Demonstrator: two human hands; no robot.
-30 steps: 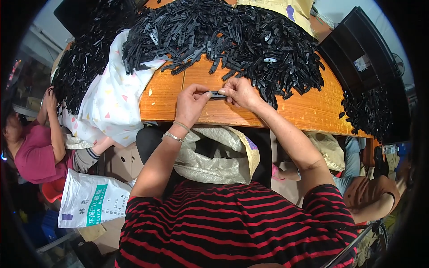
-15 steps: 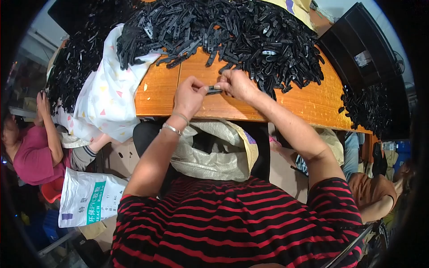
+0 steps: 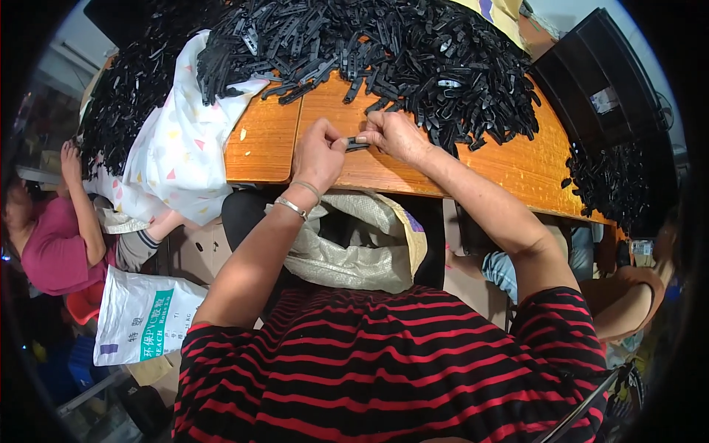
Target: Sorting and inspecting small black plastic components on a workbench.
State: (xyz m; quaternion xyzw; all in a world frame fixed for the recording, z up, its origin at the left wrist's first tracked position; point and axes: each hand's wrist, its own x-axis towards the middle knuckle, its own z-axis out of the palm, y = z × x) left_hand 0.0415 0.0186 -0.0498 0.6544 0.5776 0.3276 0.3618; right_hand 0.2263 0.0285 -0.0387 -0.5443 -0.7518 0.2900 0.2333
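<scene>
Between my two hands, just above the wooden table (image 3: 258, 151), is a small dark elongated plastic piece (image 3: 357, 145). My left hand (image 3: 320, 153) pinches its left end between thumb and fingers. The fingers of my right hand (image 3: 394, 136) are closed on its right end. A large heap of similar black plastic pieces (image 3: 354, 44) covers the far part of the table, its loose edge lying just beyond my hands. An open woven sack (image 3: 347, 269) rests in my lap below the table edge; its inside is mostly in shadow.
A white patterned cloth (image 3: 173, 144) drapes over the table's left side, beside another black heap (image 3: 122, 96). At the right stand a black bin (image 3: 598, 74) and a smaller heap (image 3: 605, 177). A printed white sack (image 3: 144, 317) lies lower left. People sit at both sides.
Both hands stay together on the piece, with only slight finger shifts. The whole view has shifted a little. The person at the right has leaned or moved slightly.
</scene>
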